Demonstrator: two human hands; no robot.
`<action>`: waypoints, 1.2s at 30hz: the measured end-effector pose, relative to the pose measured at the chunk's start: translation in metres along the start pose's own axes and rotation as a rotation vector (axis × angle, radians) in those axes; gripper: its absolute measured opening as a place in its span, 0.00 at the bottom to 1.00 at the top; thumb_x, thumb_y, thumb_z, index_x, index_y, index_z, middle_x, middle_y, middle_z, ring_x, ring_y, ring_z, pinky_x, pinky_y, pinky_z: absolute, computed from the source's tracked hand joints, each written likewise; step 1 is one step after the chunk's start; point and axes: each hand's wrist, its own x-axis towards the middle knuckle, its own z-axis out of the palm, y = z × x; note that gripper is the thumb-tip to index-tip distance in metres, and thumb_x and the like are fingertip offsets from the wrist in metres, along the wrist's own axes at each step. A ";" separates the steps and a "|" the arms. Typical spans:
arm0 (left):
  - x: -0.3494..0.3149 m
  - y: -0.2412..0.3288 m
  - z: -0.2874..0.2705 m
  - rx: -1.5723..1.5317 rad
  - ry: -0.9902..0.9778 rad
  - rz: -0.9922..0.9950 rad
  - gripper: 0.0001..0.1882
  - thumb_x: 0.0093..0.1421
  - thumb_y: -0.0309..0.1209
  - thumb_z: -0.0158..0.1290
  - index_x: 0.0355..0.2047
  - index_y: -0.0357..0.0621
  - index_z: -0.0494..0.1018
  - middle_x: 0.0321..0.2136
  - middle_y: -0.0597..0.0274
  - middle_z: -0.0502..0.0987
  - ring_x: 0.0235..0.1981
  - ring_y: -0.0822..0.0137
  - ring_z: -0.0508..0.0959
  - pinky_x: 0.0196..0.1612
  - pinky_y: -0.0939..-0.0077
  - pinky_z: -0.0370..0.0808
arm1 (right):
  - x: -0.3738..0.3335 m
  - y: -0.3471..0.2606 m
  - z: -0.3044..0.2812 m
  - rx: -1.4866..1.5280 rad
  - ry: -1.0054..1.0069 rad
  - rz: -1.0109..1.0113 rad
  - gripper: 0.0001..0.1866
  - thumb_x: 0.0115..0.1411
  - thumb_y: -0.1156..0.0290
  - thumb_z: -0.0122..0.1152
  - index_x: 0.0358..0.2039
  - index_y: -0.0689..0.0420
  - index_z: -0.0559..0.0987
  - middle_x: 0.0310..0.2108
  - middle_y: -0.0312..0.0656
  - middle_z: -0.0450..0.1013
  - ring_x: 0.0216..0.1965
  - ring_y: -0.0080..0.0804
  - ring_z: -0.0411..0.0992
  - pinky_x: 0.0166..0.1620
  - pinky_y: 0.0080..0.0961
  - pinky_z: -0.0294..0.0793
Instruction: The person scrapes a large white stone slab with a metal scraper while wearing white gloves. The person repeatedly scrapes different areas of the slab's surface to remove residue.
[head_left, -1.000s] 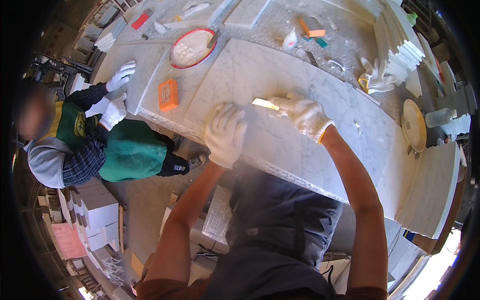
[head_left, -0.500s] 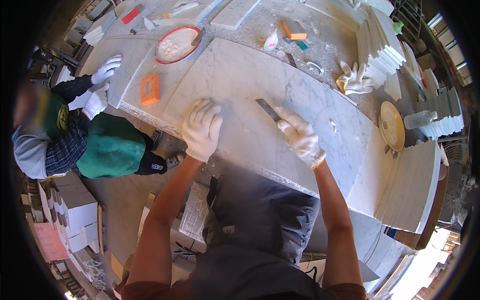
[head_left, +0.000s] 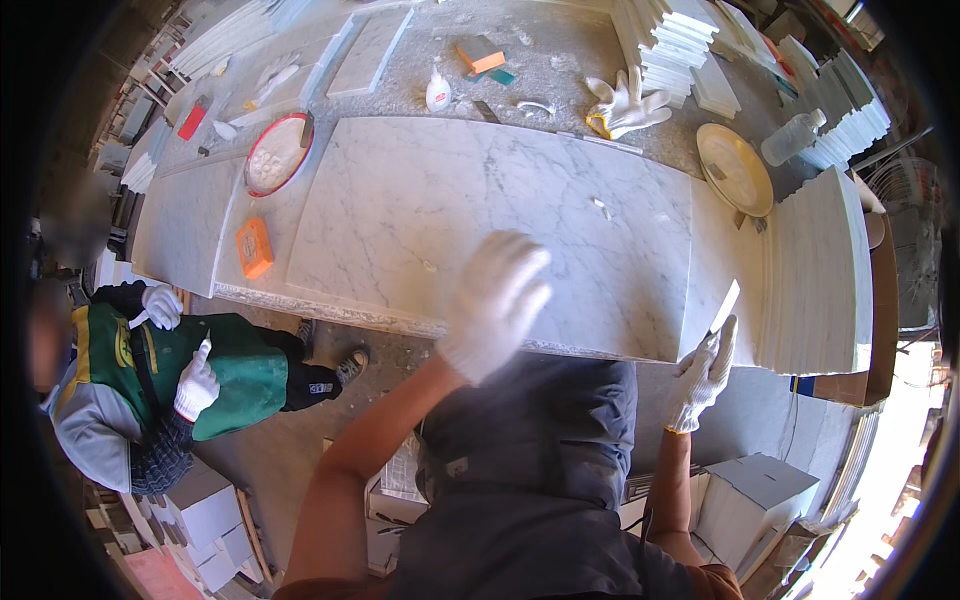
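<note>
A grey-veined white marble slab (head_left: 420, 190) lies on the bench in front of me. My left hand (head_left: 497, 300), in a white knit glove, is over its near edge; motion smears it, but the fingers look stretched out with nothing in them. At the slab's right end, near the bench edge, my gloved right hand (head_left: 703, 375) grips a putty knife (head_left: 725, 306), its flat blade pointing up and catching the light. The handle is hidden in my fingers. Small white chips (head_left: 600, 208) lie on the slab.
A red-rimmed bowl (head_left: 248, 182) holds white paste, beside an orange block (head_left: 254, 248). Beyond the slab are a white squeeze bottle (head_left: 438, 91) and a loose glove (head_left: 628, 108). A yellow bowl (head_left: 766, 190) and stacked slabs (head_left: 820, 280) stand right. A green-aproned co-worker (head_left: 235, 375) stands left.
My right hand has moved right with the putty knife, off the slab's middle to the near right edge. My left hand has shifted rightward along the slab. The view has swung right; the co-worker's hands have drawn back.
</note>
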 end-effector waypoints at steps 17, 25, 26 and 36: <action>0.040 -0.046 0.069 0.704 -0.275 -0.064 0.43 0.76 0.64 0.44 0.77 0.44 0.66 0.78 0.51 0.65 0.82 0.51 0.58 0.85 0.50 0.44 | -0.001 0.030 -0.031 -0.010 0.149 -0.018 0.28 0.84 0.66 0.50 0.80 0.56 0.65 0.20 0.25 0.60 0.21 0.11 0.54 0.24 0.16 0.54; -0.070 -0.095 -0.071 0.959 -0.025 -0.256 0.35 0.74 0.53 0.54 0.70 0.39 0.72 0.70 0.46 0.74 0.74 0.46 0.69 0.80 0.44 0.56 | 0.012 0.017 0.006 0.039 0.070 -0.013 0.28 0.82 0.67 0.52 0.79 0.56 0.66 0.18 0.26 0.60 0.19 0.11 0.54 0.23 0.17 0.54; -0.077 -0.091 -0.077 0.971 -0.009 -0.266 0.34 0.74 0.51 0.55 0.70 0.39 0.72 0.69 0.46 0.75 0.73 0.45 0.70 0.79 0.43 0.59 | 0.012 0.011 0.011 0.057 0.053 -0.007 0.28 0.82 0.66 0.52 0.79 0.56 0.66 0.18 0.26 0.60 0.18 0.11 0.54 0.23 0.18 0.52; -0.035 0.017 0.000 0.332 -0.179 -0.002 0.35 0.65 0.50 0.67 0.67 0.48 0.76 0.71 0.51 0.72 0.75 0.44 0.68 0.77 0.42 0.64 | -0.002 -0.037 0.029 0.259 0.010 0.195 0.29 0.81 0.67 0.50 0.78 0.60 0.67 0.24 0.26 0.57 0.23 0.11 0.52 0.26 0.16 0.51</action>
